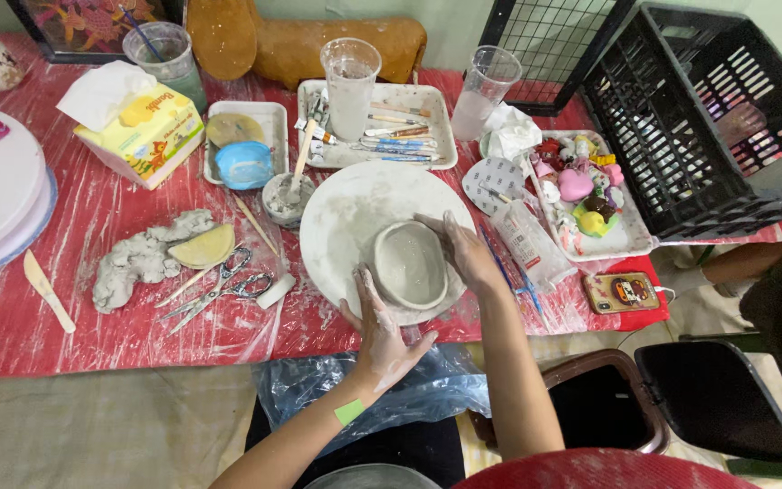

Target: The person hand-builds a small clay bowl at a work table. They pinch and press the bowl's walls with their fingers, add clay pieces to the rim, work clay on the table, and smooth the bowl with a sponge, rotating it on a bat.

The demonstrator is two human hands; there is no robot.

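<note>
A small grey clay bowl (409,264) sits on a round white board (346,213) near the table's front edge. My left hand (380,335), smeared with clay, lies at the bowl's near-left side with fingers spread and touching its wall. My right hand (463,249) cups the bowl's right rim, thumb and fingers pressed on the clay. A green tag is stuck on my left wrist.
A lump of grey clay (142,258), a yellow sponge (204,246), scissors (219,290) and a wooden knife (47,290) lie left. Trays of tools (391,127), plastic cups, a tissue box (142,127), a tray of small figures (590,195), a phone (622,292), a black crate (690,109).
</note>
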